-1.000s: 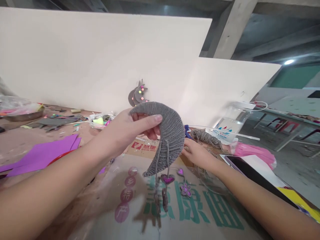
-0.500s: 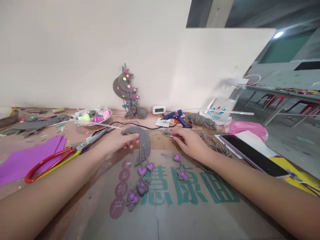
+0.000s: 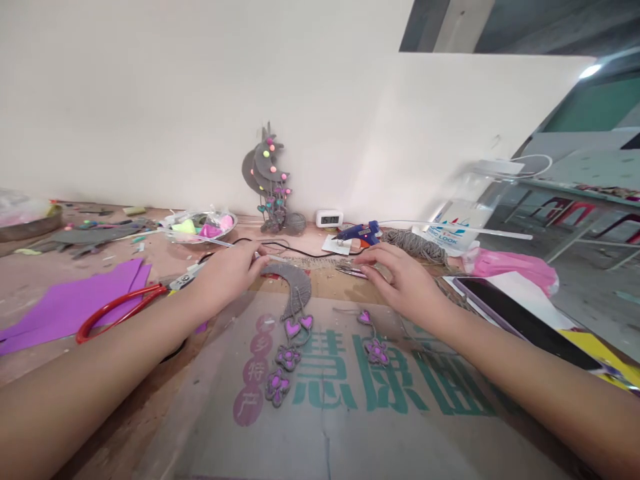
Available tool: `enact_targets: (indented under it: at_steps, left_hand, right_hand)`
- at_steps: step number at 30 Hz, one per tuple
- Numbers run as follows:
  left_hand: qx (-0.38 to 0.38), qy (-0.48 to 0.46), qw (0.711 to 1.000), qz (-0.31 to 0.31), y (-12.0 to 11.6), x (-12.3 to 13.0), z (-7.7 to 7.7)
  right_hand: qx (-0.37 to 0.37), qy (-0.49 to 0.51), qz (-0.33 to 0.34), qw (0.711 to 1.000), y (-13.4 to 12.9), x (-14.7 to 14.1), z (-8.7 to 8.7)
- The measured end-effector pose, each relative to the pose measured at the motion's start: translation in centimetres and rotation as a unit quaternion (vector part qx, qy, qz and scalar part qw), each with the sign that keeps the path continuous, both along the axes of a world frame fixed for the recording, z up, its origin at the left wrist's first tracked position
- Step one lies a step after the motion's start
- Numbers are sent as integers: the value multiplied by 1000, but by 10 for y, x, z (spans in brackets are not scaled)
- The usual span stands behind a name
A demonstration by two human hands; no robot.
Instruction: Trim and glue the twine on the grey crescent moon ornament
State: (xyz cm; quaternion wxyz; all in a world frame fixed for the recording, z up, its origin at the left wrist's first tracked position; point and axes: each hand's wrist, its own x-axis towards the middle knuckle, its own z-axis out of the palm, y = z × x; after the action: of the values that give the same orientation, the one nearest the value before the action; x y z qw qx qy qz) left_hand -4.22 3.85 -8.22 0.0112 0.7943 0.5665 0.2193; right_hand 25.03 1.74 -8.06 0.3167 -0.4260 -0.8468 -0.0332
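A crescent wrapped in grey yarn (image 3: 299, 288) lies on the plastic-covered board, with purple hearts (image 3: 299, 325) and purple flowers (image 3: 278, 387) strung below it. My left hand (image 3: 233, 270) is at the crescent's left tip, thumb and forefinger a little apart; I make out nothing held in them. Over on the right, my right hand (image 3: 400, 280) has thumb and fingers closed on the end of metal tweezers (image 3: 353, 271), which point left. Below that hand lies a separate strand with a purple heart (image 3: 365, 317) and a purple flower (image 3: 376, 352).
Behind the hands are a blue glue gun (image 3: 361, 233), a small clock (image 3: 329, 219) and a finished grey moon ornament (image 3: 273, 173). Red-handled scissors (image 3: 120, 308) and purple sheets (image 3: 85, 303) lie left, near a dish (image 3: 227, 235). Grey yarn (image 3: 415, 247) and a phone (image 3: 525, 323) are right.
My left hand has come off the crescent's face and shifted to its left tip. My right hand stays at the tweezers. The whole view has swung slightly left.
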Motion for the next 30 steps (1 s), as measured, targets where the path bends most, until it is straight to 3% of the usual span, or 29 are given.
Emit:
enact_targets:
  at_steps: [2,4,6,9,19,26,30]
  left_hand:
    - [27,-9,999,-33,-3,1,-3]
    - [44,-26,996,-76,-6,4,-8]
    - [55,-30,992,-114,-9,7,-14]
    - [63,-9,987,-146,-12,11,-20]
    - [32,-7,985,-172,-11,11,-33]
    - [52,-2,985,-164,-8,8,-30]
    - [59,15,990,-128,-4,4,-27]
  right_hand:
    - [-33,-1,39,999,-22,-14,13]
    - [-68,-30,126,989,-45,-30,18]
    - [-116,-85,205,968,-63,-45,15]
    - [-153,-119,242,951,-74,-56,4]
    - [-266,-36,269,925,-66,-48,-3]
    - [-137,-26,196,971,-68,-49,-7]
    - [-129,-86,190,969,-68,-50,-7]
